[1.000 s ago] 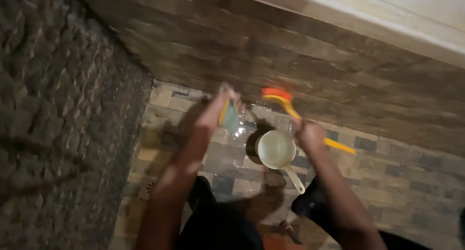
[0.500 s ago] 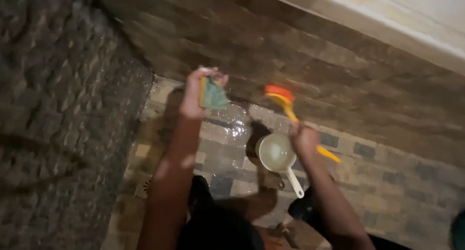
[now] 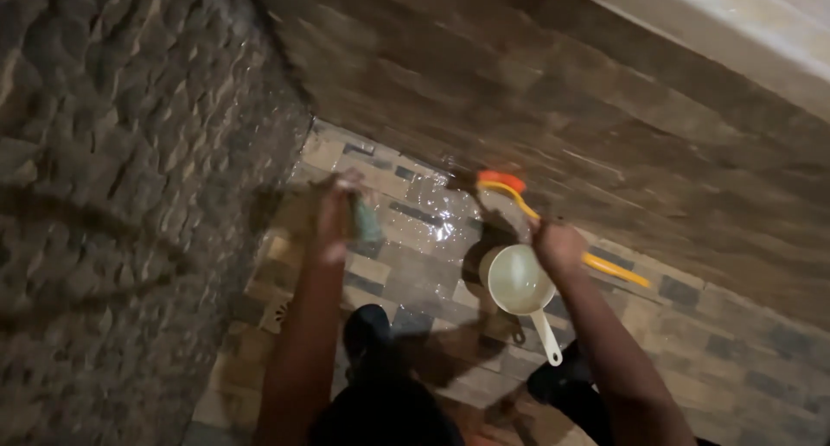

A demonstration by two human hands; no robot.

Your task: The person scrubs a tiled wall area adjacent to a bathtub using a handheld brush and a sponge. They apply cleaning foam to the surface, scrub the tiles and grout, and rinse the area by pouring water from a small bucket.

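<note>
Three handled items are recorded, largest first, on a wet tiled floor (image 3: pixel 415 273) between a rough stone wall (image 3: pixel 104 195) at the left of the frame and a brown tiled wall (image 3: pixel 519 83) across the top.

1. Brush (image 3: pixel 553 230): long yellow handle, orange-red head at centre frame against the foot of the brown wall, handle running toward the lower right. Judged stiff, light plastic, likely slick where wet. It is clamped mid-handle in the right hand (image 3: pixel 558 245), fingers closed round it; a hold nearer the head would be judged to give firmer pressure.

2. Scoop (image 3: pixel 517 280): pale round bowl with a white handle pointing toward the bottom of the frame, standing on the floor just below the right hand, untouched. Judged light and rigid; best taken by the handle.

3. Sponge (image 3: pixel 367 223): small, greenish, left of centre, blurred. Judged soft, compressible, soaked. It is gripped in the left hand (image 3: pixel 337 217), fingers closed on it, held near the stone wall.
</note>
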